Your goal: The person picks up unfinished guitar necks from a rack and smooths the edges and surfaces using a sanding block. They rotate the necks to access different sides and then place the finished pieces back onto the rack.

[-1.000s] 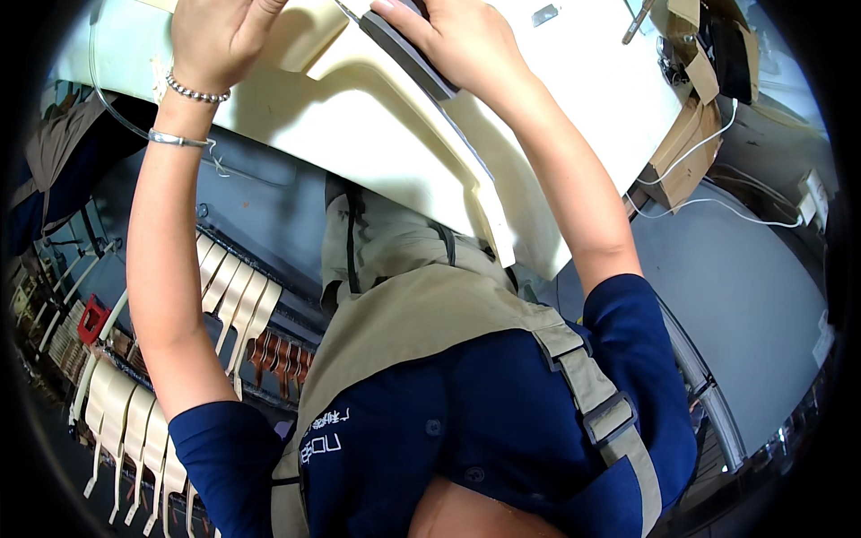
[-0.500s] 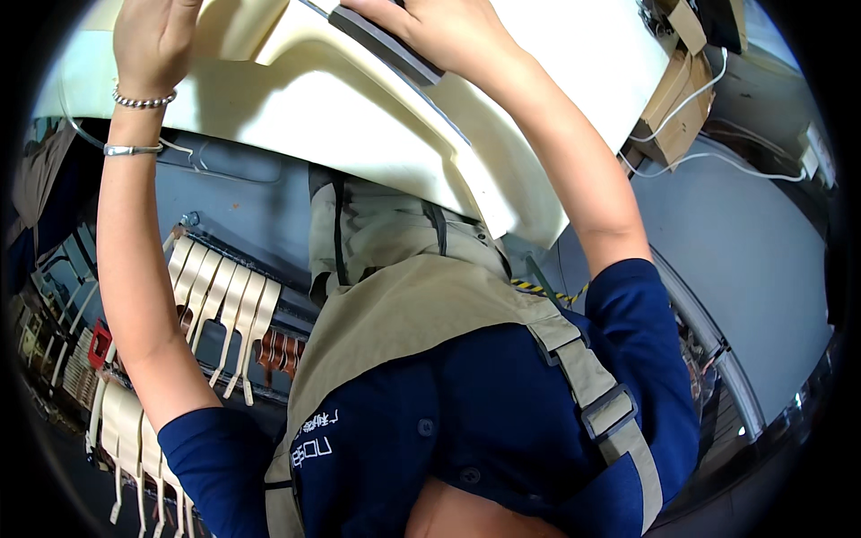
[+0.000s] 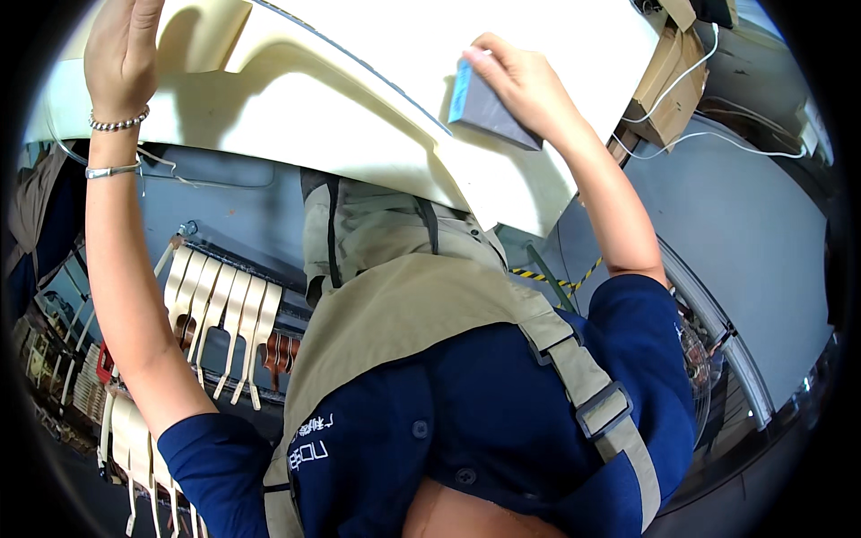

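Observation:
My right hand point(image 3: 525, 85) is closed on a grey sanding block point(image 3: 498, 112) with a bright blue end. The block is over the right part of a large cream-coloured moulded piece point(image 3: 359, 134), and I cannot tell whether it touches the surface. A dark line point(image 3: 359, 63) runs slantwise along a raised edge of this piece, just left of the block. My left hand point(image 3: 121, 67) is at the piece's far left, its thumb stretched out and its fingertips cut off by the top of the picture. Nothing shows in it.
Cream-coloured, guitar-neck-shaped parts point(image 3: 224, 291) hang in rows on a rack at lower left. Behind the piece at right stands a cardboard box point(image 3: 668, 90), with a white cable point(image 3: 717, 137) running past it. Yellow-and-black tape point(image 3: 587, 273) marks the floor.
My right hand has moved right and nearer with the sanding block, off the dark-lined edge. My left hand has shifted slightly left. The view has moved a little.

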### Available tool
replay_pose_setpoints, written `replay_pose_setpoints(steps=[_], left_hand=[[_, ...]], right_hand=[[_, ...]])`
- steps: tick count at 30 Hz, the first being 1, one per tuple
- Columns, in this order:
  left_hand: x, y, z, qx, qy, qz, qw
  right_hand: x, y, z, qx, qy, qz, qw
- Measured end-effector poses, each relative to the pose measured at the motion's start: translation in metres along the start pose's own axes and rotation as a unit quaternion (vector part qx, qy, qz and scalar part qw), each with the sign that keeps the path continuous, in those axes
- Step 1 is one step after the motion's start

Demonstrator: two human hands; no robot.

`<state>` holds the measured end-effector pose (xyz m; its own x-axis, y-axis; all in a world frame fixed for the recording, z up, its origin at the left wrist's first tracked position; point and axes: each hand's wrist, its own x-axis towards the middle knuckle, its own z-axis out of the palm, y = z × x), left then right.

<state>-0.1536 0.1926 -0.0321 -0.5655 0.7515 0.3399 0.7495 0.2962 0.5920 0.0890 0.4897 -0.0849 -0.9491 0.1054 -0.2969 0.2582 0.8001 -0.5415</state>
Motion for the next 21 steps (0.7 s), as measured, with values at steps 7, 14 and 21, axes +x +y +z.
replay_pose_setpoints(steps=[7, 14, 21], left_hand=[[0.002, 0.016, 0.003, 0.051, 0.026, 0.040, 0.998], [0.003, 0.027, 0.002, 0.086, 0.044, 0.044, 0.994], [0.011, 0.037, 0.000, 0.088, 0.012, 0.024, 0.996]], right_hand=[[-0.002, 0.059, -0.011, -0.214, 0.218, -0.012, 0.952], [0.120, 0.075, -0.048, -0.186, 0.204, -0.222, 0.935], [0.143, 0.041, -0.066, -0.226, -0.004, -0.234, 0.945]])
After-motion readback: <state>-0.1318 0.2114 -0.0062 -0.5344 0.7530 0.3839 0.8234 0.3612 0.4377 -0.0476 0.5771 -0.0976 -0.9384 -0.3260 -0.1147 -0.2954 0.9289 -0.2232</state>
